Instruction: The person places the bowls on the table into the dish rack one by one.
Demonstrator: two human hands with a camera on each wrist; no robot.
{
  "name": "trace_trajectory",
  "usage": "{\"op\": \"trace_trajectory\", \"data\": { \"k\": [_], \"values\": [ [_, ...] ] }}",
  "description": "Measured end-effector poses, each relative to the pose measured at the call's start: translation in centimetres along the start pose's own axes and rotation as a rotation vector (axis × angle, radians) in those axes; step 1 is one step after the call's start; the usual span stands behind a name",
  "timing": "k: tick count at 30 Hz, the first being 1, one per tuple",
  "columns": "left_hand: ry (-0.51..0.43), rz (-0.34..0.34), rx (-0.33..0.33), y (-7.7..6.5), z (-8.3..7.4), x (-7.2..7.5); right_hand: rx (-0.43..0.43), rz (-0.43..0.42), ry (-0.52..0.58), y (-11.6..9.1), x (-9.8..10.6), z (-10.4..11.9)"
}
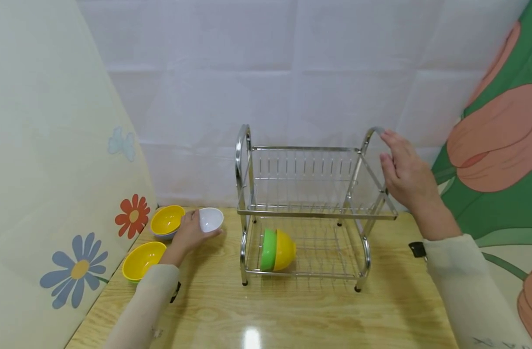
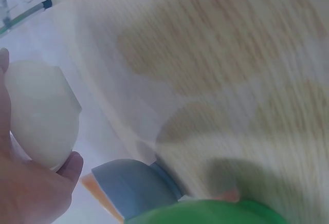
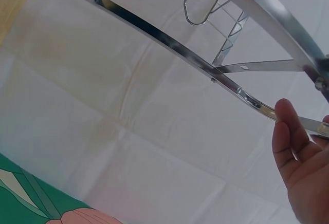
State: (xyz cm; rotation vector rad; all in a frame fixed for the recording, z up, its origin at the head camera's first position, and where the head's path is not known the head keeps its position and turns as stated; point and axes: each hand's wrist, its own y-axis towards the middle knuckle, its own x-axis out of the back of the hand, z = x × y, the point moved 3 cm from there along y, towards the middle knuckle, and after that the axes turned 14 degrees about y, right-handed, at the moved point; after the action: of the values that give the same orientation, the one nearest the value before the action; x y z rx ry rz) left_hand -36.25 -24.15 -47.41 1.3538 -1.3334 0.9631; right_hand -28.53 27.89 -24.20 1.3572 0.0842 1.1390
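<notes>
My left hand [image 1: 189,235] grips a small white bowl [image 1: 211,220] at the left of the table, thumb and fingers at its sides. In the left wrist view the white bowl [image 2: 46,113] is tipped, its outside and foot showing. My right hand [image 1: 407,177] holds the curved top of the two-tier metal dish rack [image 1: 311,214] at its right end. Seen from the right wrist, fingers [image 3: 288,131] lie against the tube. On the rack's lower tier, a green bowl [image 1: 268,249] and a yellow bowl [image 1: 285,249] stand on edge, nested together.
Beside my left hand, a yellow bowl [image 1: 167,219] sits in a bluish one. Nearer, another yellow bowl [image 1: 144,261] rests in a green one along the left wall. White cloth [image 1: 196,97] hangs behind the rack; a flowered cloth [image 1: 501,140] hangs at right.
</notes>
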Motion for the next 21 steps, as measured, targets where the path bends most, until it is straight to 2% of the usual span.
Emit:
{"op": "trace_trajectory", "data": {
  "k": [12, 21],
  "values": [
    [0.017, -0.015, -0.030, -1.2, -0.6, 1.5, -0.016, 0.008, 0.001, -0.1, 0.1, 0.0],
    [0.024, -0.040, -0.049, -1.9, -1.1, 2.5, 0.025, -0.025, -0.006, -0.1, 0.0, -0.1]
  ]
}}
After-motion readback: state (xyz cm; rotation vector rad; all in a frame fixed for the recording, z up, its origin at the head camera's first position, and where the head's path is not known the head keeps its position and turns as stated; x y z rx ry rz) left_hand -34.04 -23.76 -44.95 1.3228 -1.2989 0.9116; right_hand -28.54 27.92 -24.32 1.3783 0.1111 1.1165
